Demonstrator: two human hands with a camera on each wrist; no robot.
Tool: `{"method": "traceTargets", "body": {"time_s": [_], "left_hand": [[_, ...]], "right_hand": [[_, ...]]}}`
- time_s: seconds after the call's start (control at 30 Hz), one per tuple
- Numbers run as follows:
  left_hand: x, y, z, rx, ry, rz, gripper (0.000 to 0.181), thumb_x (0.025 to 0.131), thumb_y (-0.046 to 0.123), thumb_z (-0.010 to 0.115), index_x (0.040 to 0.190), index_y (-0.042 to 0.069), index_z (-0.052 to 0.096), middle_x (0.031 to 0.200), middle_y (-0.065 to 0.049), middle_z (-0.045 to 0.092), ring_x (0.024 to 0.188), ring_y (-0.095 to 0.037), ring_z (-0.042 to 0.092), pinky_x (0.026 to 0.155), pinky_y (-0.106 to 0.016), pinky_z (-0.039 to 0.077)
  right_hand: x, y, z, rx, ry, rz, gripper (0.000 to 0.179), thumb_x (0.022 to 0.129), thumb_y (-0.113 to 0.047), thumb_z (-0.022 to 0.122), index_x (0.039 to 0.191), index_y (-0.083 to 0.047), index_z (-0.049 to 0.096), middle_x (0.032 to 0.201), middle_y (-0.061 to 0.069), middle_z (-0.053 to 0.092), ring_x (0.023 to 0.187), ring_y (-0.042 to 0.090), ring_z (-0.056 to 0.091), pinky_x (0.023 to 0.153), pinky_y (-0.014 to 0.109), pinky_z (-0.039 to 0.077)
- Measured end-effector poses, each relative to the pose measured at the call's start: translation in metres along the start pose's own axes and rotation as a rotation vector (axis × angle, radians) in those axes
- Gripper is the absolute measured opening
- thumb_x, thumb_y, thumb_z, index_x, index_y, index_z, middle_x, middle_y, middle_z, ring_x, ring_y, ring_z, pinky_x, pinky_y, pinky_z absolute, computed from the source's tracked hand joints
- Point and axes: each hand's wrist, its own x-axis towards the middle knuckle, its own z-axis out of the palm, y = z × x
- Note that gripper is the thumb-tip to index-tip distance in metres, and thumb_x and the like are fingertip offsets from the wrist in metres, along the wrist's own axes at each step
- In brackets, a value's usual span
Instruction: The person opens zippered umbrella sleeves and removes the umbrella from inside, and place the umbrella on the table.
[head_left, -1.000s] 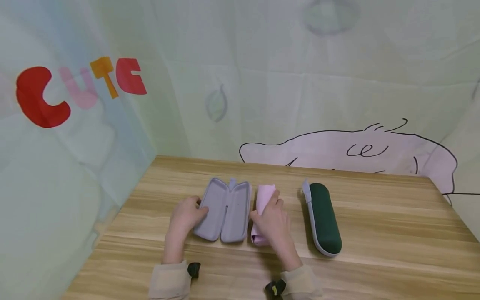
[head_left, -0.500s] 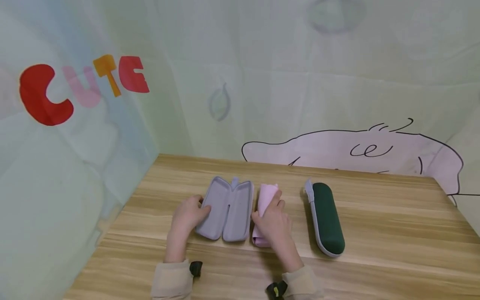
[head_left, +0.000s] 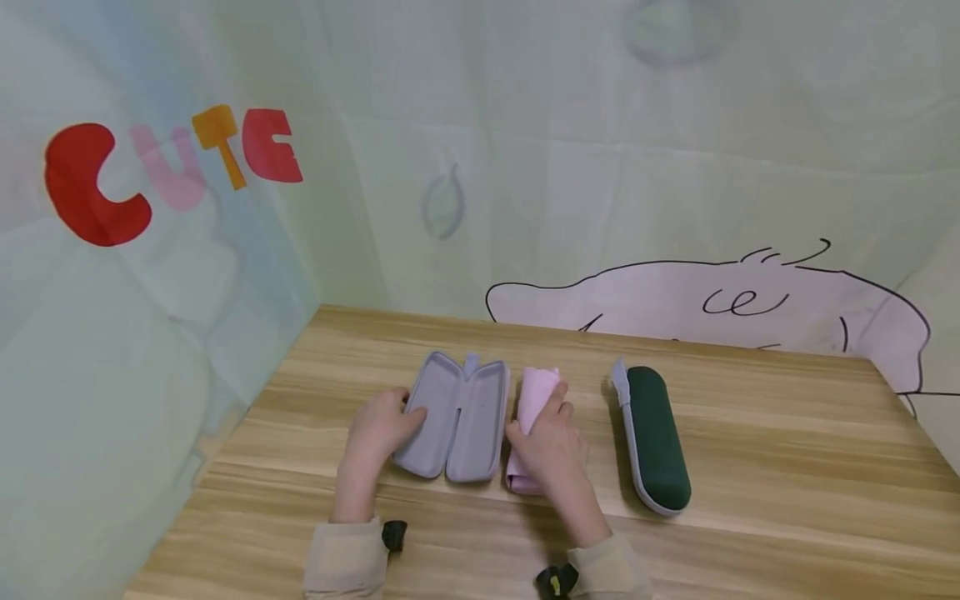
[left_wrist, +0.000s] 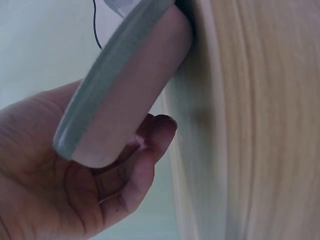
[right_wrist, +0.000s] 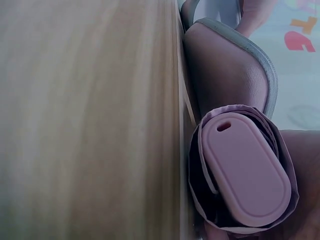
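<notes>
- Backdrop (head_left: pixel 540 208): pale green and blue fabric, creased, behind and to the left of the tabletop.
- Tabletop (head_left: pixel 787 442): wood-grained, carrying both cases and the pink roll.
- Cartoon figure (head_left: pixel 645 292): pale pink with black outlines, on the backdrop beyond the far edge.
- Lettering (head_left: pixel 180 196): "CUTE" in red, pink and orange, high on the left.
- Open case (head_left: pixel 480 425): grey-lilac, spread in two halves, on the tabletop left of the roll. In the left wrist view its left half slopes up from the surface.
- Green case (head_left: pixel 658 442): grey-edged, lying on the right, apart from the rest.
- Pink roll (head_left: pixel 537 392): lying just beside the open case, between it and the green one.
- Left hand (head_left: pixel 378 425): fingers clamped on the open case's left edge, thumb inside, the others curled beneath.
- Right hand (head_left: pixel 553 446): fingers clamped round the roll, thumb on its left side.
- Sleeves (head_left: pixel 345 558): beige, one at each wrist.
- Pink end piece (right_wrist: pixel 245 167): rounded, inside the roll's thin, layered wrapping.
- Slot (right_wrist: pixel 224 126): small, near one end of that piece.
</notes>
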Motion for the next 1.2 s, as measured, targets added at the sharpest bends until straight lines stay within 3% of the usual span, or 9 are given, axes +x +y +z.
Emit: {"method": "traceTargets", "body": {"time_s": [0.43,0.73,0.93,1.2], "left_hand": [[-0.004,0.002,-0.004,-0.002,0.017,0.006,0.047,0.092,0.026,0.056,0.128,-0.005,0.053,0.117,-0.029,0.064,0.098,-0.041,0.065,0.079,-0.050,0.052],[-0.005,0.003,-0.005,-0.002,0.023,0.009,0.050,0.092,0.027,0.057,0.131,-0.004,0.051,0.114,-0.028,0.065,0.095,-0.038,0.066,0.077,-0.049,0.053],[-0.006,0.005,-0.005,-0.006,0.030,0.016,0.051,0.093,0.027,0.056,0.133,-0.004,0.049,0.119,-0.027,0.063,0.098,-0.039,0.065,0.080,-0.051,0.052],[-0.004,0.007,-0.004,0.000,0.051,0.007,0.055,0.092,0.029,0.057,0.137,-0.001,0.046,0.124,-0.028,0.058,0.103,-0.042,0.061,0.084,-0.053,0.050]], "right_hand": [[-0.003,-0.002,-0.003,-0.012,0.003,0.016,0.099,0.088,-0.058,0.053,0.150,0.007,0.011,0.136,0.030,0.044,0.087,0.036,0.063,0.065,0.044,0.051],[-0.005,-0.003,-0.008,-0.002,0.001,0.017,0.097,0.089,-0.057,0.052,0.150,0.007,0.011,0.139,0.031,0.041,0.099,0.040,0.059,0.072,0.048,0.051],[-0.006,-0.001,-0.009,-0.021,0.015,0.000,0.097,0.089,-0.060,0.050,0.150,0.007,0.014,0.141,0.031,0.039,0.121,0.048,0.047,0.092,0.060,0.044],[-0.003,0.002,-0.014,-0.095,0.032,-0.072,0.095,0.092,-0.062,0.045,0.150,0.007,0.015,0.140,0.030,0.042,0.121,0.045,0.046,0.098,0.059,0.039]]}}
